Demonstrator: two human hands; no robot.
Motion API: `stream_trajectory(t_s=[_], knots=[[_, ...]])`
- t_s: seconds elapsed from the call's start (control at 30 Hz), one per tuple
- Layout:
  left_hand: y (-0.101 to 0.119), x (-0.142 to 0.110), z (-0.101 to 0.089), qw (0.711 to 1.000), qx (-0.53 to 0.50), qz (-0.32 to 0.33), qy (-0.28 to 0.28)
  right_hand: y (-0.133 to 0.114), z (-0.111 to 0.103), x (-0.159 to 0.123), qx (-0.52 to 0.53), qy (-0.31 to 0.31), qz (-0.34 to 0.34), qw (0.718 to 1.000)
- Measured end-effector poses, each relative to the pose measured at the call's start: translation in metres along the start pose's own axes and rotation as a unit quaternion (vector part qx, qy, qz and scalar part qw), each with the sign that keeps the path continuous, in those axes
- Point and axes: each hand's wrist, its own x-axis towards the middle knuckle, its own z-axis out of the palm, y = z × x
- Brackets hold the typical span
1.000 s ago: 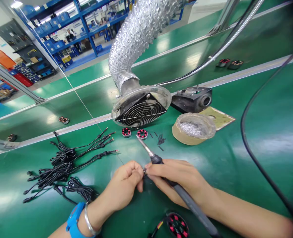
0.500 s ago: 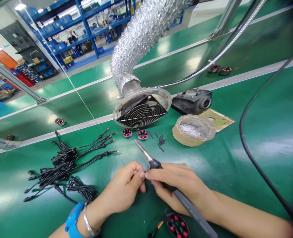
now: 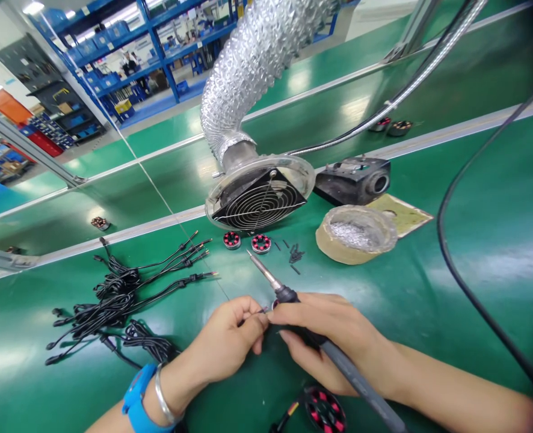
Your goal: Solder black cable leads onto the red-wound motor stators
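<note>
The soldering iron [image 3: 267,273] is in my right hand [image 3: 338,331], fingers closed around its dark grip, tip pointing up and left toward the table's [image 3: 483,228] far edge. I judge it light and stiff; the grip is the place to hold, as the bare metal barrel may be hot. My left hand [image 3: 225,340] is pinched narrow on a small piece [image 3: 263,310], mostly hidden; I judge it light, easily dropped and best taken by its end. My right fingertips meet it. Beyond the tip, toward the far edge, sit two red-and-black rings, [image 3: 231,240] and [image 3: 261,243], beside loose dark pins [image 3: 296,254]. Black cables [image 3: 108,300] lie toward the left edge; I judge them flexible. A larger ring [image 3: 325,409] lies nearest me.
</note>
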Motion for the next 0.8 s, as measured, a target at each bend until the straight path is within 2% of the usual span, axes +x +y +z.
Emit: stream_trajectory(t_s=[0.13, 0.33, 0.5, 0.63, 0.8], knots=[[-0.0009, -0.0008, 0.0006, 1.000, 0.005, 0.005, 0.009, 0.0012, 0.0000, -0.0009, 0.006, -0.017, 0.023, 1.000], [-0.0024, -0.0008, 0.0017, 1.000, 0.005, 0.018, 0.016, 0.0002, 0.0025, 0.0041, 0.019, 0.011, 0.055, 0.998], [-0.0014, -0.0023, 0.0030, 0.999, 0.021, 0.040, 0.022, -0.0013, 0.0007, 0.0046, 0.023, 0.003, 0.043, 0.999], [-0.0018, -0.0054, 0.0040, 0.995, 0.072, 0.063, 0.033, -0.0029, 0.0003, 0.0058, 0.027, 0.011, 0.028, 0.999], [-0.0025, -0.0068, 0.0044, 0.990, 0.103, 0.081, 0.042, -0.0044, 0.0005, 0.0076, 0.030, 0.011, 0.034, 0.999]])
